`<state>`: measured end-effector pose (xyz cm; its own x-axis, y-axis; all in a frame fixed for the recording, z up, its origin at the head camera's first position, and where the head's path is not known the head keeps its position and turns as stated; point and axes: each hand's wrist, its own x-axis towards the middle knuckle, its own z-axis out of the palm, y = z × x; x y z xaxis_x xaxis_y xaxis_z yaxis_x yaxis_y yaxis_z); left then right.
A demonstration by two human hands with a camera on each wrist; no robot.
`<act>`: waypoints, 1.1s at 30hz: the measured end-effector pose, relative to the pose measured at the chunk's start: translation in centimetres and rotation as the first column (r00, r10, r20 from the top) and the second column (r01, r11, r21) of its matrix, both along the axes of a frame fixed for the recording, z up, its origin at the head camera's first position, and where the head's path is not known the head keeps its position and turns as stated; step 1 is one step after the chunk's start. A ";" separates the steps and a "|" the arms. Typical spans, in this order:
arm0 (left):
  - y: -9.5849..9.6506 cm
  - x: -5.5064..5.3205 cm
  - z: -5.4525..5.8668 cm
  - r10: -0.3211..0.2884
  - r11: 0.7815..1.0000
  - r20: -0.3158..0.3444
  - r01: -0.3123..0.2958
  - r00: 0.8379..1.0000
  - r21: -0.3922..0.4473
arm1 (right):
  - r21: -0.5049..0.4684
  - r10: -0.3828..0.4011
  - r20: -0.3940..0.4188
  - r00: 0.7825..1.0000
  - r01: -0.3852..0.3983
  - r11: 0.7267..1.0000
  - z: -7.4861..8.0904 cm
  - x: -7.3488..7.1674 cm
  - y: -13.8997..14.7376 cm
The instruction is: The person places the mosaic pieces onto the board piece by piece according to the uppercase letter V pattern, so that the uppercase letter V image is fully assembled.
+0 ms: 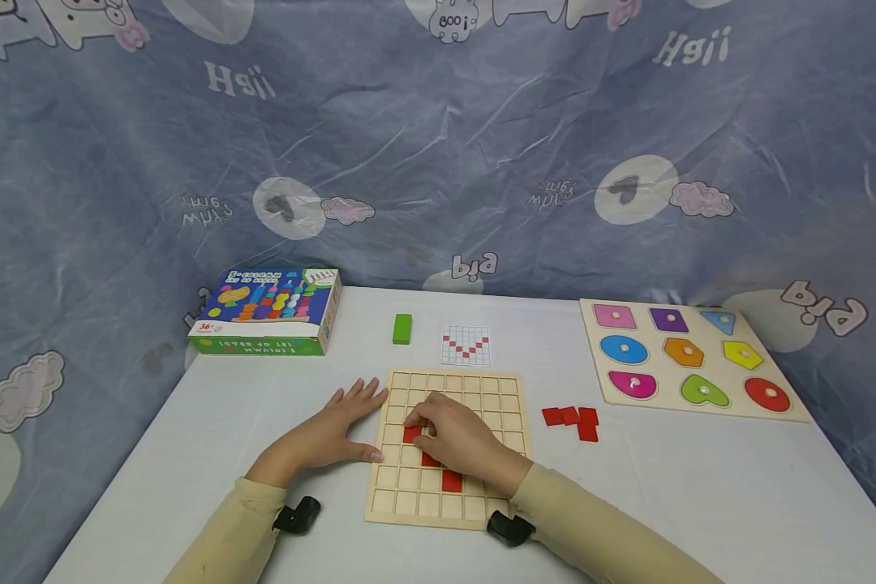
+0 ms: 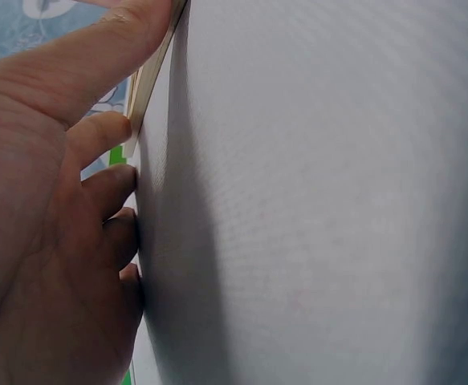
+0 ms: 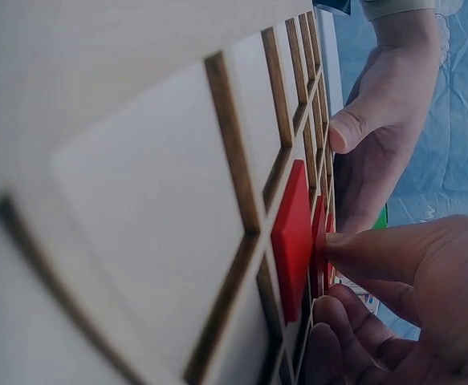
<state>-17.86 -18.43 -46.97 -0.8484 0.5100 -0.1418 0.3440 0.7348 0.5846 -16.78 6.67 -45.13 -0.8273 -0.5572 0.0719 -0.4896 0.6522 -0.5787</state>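
Note:
A wooden grid board [image 1: 427, 520] lies flat on the white table. My right hand [image 1: 460, 434] bends over its middle, thumb and fingers pinching a red square tile [image 1: 411, 435] at a cell left of centre. Two more red tiles run diagonally down to the right, a partly covered one [image 1: 430, 460] and a fully visible one [image 1: 452, 482]. In the right wrist view the nearest red tile [image 3: 293, 241] stands proud of the grid lines. My left hand [image 1: 332, 430] rests on the table with fingers spread, its thumb and index fingertip against the board's left edge.
Several loose red tiles [image 1: 588, 417] lie right of the board. Behind it are a printed pattern card [image 1: 466, 359] and a green block [image 1: 402, 329]. A boxed bead set [image 1: 263, 312] sits back left, a shape puzzle board [image 1: 660, 397] back right.

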 end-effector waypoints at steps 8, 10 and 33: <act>0.0 0.0 0.0 -0.001 1.000 0.000 0.001 1.000 0.003 | 0.001 0.006 -0.007 1.000 -0.006 1.000 0.0 0.0 0.2; 0.0 0.0 0.0 -0.001 1.000 0.001 0.001 1.000 0.003 | -0.005 0.005 -0.003 1.000 -0.005 1.000 0.0 0.0 0.3; 0.3 0.1 0.2 0.021 1.000 0.014 -0.021 1.000 -0.010 | -0.104 -0.071 0.058 0.996 0.077 0.992 0.5 1.0 3.0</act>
